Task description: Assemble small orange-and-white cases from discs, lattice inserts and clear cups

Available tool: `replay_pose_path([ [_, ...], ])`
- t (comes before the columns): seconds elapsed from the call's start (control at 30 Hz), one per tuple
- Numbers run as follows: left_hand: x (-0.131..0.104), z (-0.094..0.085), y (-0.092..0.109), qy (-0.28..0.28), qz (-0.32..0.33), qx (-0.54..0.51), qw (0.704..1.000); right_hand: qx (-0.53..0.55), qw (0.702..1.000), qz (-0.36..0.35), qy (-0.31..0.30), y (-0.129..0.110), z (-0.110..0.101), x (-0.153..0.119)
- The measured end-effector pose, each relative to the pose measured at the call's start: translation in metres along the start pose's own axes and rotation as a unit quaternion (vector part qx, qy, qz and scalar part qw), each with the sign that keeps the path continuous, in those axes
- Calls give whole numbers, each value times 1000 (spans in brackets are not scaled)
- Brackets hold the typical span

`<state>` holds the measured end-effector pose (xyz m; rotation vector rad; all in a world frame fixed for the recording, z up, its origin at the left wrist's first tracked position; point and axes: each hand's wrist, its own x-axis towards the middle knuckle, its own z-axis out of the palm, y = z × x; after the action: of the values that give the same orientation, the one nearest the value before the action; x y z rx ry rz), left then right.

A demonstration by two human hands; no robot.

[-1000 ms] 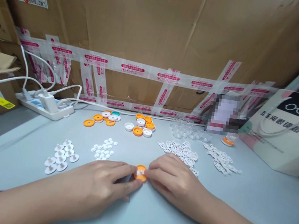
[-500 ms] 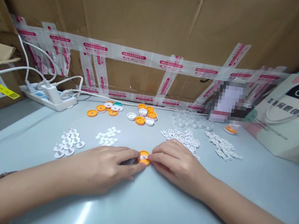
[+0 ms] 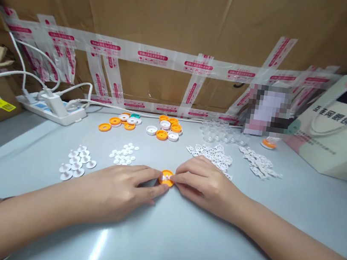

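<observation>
An orange round plastic cap (image 3: pixel 166 183) rests on the table between my hands, with a small white piece (image 3: pixel 166 177) inside it. My left hand (image 3: pixel 131 188) pinches the cap's left and front rim between thumb and fingers. From the other side, my right hand (image 3: pixel 204 184) has its fingertips closed at the white piece and the cap's right rim; exactly what they grip is hidden. Beyond my right hand lies a heap of white openwork pieces (image 3: pixel 215 154). Small white discs (image 3: pixel 124 154) and white stemmed discs (image 3: pixel 77 161) are spread past my left hand.
Farther back are orange and white caps (image 3: pixel 161 135), another cap group (image 3: pixel 115 121), clear plastic cups (image 3: pixel 213 131) and more openwork pieces (image 3: pixel 257 162). A power strip (image 3: pixel 72 118) with cables stands left, a paper bag (image 3: pixel 329 143) right. A taped cardboard box (image 3: pixel 164 12) walls the back.
The camera view has shifted slightly, so the background sits a little higher. Both hands stay at the orange cap, with only slight finger movement around the white piece.
</observation>
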<state>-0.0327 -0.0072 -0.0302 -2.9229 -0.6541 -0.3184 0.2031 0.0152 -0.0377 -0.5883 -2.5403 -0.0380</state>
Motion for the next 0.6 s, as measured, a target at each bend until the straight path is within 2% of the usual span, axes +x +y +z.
replay_pose_path([
  [0.27,0,-1,0,0,1,-11,1000,35,999,36,-3,1,-4,-1],
  [0.6,0,0,0,17,7,-12,1000,13,1000,25,-11,3,-3,-3],
])
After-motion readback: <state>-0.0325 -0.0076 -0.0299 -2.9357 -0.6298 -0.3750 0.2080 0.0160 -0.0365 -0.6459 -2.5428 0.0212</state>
